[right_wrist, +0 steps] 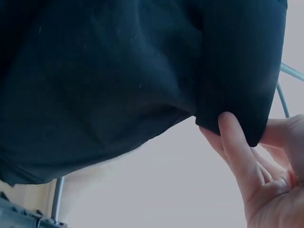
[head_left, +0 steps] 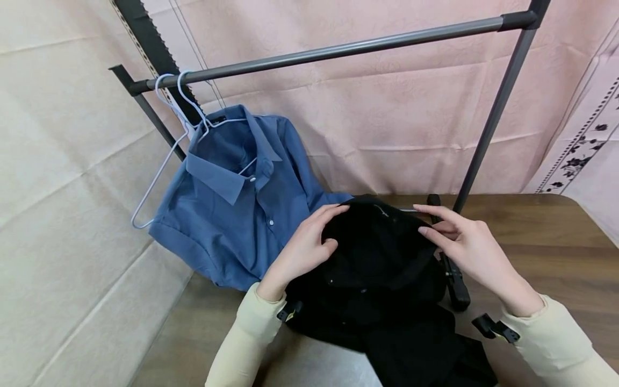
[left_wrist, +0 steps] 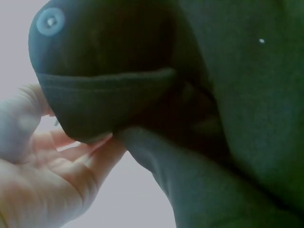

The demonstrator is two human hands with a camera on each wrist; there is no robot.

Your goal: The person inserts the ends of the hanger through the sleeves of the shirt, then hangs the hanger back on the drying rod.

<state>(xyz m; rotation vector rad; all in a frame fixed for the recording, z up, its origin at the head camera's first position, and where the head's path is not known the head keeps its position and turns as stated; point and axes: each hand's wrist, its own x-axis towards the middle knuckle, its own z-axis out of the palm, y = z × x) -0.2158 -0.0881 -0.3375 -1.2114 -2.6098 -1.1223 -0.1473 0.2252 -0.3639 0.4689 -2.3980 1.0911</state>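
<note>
A black button shirt [head_left: 367, 269] hangs in loose folds between my two hands, in front of the rack. My left hand [head_left: 302, 247] holds its collar on the left side; in the left wrist view a pale button [left_wrist: 51, 22] shows near the cloth's edge and the fingers reach behind it. On the right side, my right hand [head_left: 464, 239] pinches the collar's edge between thumb and fingers. The right wrist view shows the pinched collar corner [right_wrist: 237, 104] closely. Left of the black shirt, a blue shirt [head_left: 232, 199] hangs from the rack, partly covered by it.
A dark metal clothes rack [head_left: 338, 51] spans the back, its right foot [head_left: 456, 287] resting on the wooden table [head_left: 537, 231]. Two light-blue hangers [head_left: 159, 185] hook over its left end; one carries the blue shirt. Pink cloth [head_left: 387, 123] covers the wall behind.
</note>
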